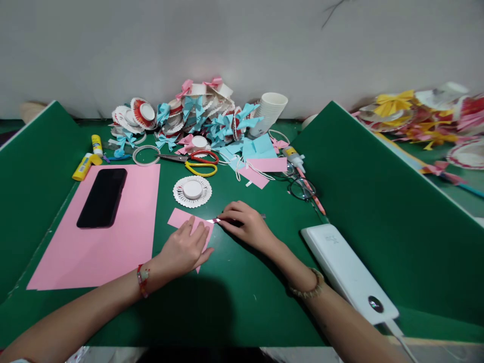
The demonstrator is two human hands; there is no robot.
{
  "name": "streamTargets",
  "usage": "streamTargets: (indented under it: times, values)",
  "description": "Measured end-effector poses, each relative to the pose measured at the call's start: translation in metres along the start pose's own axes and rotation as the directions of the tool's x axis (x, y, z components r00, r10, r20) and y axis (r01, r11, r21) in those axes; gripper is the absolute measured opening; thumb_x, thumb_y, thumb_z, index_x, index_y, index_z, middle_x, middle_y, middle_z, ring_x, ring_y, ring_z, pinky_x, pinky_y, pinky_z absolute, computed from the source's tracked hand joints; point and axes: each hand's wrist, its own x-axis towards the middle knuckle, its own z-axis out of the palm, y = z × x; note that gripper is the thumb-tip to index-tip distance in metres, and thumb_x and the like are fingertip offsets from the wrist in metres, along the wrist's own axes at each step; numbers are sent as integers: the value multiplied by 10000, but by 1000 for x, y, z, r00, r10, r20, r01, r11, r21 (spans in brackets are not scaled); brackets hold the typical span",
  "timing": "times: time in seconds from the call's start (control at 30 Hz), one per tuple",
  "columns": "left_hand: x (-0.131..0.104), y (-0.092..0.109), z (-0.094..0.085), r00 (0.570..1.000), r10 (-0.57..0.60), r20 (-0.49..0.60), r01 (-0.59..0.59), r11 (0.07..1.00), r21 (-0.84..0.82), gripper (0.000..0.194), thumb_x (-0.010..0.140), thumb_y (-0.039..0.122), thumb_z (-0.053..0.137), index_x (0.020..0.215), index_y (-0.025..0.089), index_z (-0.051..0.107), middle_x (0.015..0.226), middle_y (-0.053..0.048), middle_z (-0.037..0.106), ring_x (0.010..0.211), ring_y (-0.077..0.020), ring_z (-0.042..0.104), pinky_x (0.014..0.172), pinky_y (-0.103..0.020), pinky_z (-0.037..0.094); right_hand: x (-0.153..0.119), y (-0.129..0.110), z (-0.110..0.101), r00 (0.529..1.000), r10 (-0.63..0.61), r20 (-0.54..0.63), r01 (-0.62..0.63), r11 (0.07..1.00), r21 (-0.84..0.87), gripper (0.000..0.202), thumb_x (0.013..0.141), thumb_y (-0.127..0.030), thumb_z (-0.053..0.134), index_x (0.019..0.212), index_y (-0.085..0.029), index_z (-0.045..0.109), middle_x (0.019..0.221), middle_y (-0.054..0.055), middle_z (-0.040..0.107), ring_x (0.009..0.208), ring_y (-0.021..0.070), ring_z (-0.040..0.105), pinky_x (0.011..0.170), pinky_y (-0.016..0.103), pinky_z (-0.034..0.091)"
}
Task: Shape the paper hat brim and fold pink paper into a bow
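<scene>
My left hand lies with its fingers stretched out, pressing a pink paper piece onto the green table. A pointed pink end shows below that palm. Close on its right, my right hand is closed in a pinch on a thin tool with a shiny blade-like tip. The tip touches or lies over the paper's right edge, and a dark end sticks out behind the hand; its exact kind is unclear. Just beyond both hands sits a white scalloped paper disc with a raised round centre.
Pink sheets carry a black phone at left, near glue sticks. Scissors, a tape roll, eyeglasses and paper cups lie farther back. A white power bank is at right. Green partitions flank the table.
</scene>
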Motion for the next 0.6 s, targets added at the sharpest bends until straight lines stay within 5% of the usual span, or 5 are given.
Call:
streamTargets:
  times: [0.6]
  values:
    - [-3, 17, -1, 998, 8, 57, -8, 1000, 1, 512, 823, 452, 484, 1071, 24, 612, 1032, -156, 665, 992, -328, 616, 788, -361, 520, -1, 0, -14, 989, 52, 142, -59, 997, 47, 91, 821, -215, 584, 827, -170, 663, 807, 56, 621, 760, 162, 537, 677, 302, 458]
